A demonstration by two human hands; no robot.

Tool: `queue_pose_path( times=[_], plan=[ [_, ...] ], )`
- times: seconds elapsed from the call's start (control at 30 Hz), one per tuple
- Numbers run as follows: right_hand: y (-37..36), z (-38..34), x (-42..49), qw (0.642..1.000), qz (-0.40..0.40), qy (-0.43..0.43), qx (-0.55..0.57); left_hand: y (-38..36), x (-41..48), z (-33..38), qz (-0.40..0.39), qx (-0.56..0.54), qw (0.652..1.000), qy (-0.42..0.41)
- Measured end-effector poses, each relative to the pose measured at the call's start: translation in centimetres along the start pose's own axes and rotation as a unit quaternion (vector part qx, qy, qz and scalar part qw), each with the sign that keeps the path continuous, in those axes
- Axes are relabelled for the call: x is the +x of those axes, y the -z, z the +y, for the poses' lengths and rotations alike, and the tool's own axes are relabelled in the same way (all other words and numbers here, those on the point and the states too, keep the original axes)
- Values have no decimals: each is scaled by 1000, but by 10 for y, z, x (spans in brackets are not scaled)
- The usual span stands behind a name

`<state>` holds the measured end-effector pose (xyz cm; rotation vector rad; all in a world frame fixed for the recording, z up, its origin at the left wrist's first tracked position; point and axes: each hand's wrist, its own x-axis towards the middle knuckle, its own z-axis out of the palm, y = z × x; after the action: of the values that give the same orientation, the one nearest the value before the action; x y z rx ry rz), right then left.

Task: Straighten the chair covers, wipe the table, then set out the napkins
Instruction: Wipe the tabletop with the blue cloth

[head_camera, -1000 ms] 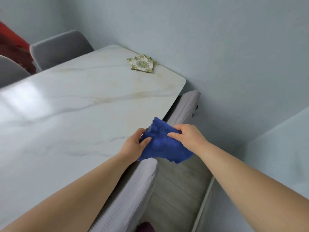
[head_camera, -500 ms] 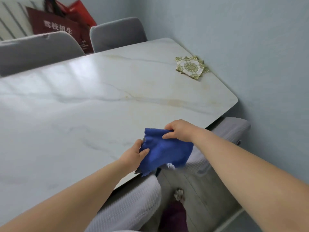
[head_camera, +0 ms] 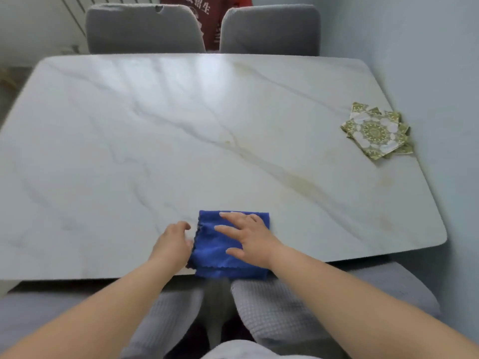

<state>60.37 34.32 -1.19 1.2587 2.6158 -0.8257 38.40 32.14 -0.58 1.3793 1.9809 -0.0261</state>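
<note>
Blue cloth [head_camera: 223, 252] lay folded flat on the white marble table [head_camera: 181, 151], at the near edge, its near hem right at the table's lip. Right hand [head_camera: 248, 238] was pressed flat on top of it, fingers spread – open palm, not gripping. Left hand [head_camera: 172, 244] sat at the cloth's left edge, fingers loosely curled and apart; couldn't tell whether it actually touched the fabric. Napkins [head_camera: 377, 130] – a fanned stack with a green-gold pattern – sat at the table's right side near the wall, well apart from the cloth. Two grey covered chairs [head_camera: 145, 29] stood at the far side, and two more, in waffle-textured covers [head_camera: 272, 307], were tucked under the near edge.
</note>
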Motion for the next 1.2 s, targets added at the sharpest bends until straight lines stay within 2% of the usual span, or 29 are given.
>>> queue_pose_path(
  times=[0.1,0.27,0.43,0.57,0.7,0.9,1.07,1.2],
  plan=[
    [-36,9,-7,994,-59,64,-58,-7,9,-3,54,46,997,-40],
    [-57,32,12,982,26,113,-151,-7,45,-3,84,130,986,-66],
    [-31,55,60,978,32,127,-161,1,101,5,94,159,982,-41],
    [7,79,113,984,37,76,-158,6,130,10,107,159,981,-38],
    [51,110,178,985,37,15,-165,2,140,4,160,161,972,-63],
    [111,159,266,982,44,-66,-171,-2,147,-1,177,165,967,-73],
    [135,178,304,974,71,-144,-161,-4,147,-1,191,164,965,-79],
    [130,171,298,970,76,-165,-162,-4,146,-2,193,165,964,-77]
  ],
)
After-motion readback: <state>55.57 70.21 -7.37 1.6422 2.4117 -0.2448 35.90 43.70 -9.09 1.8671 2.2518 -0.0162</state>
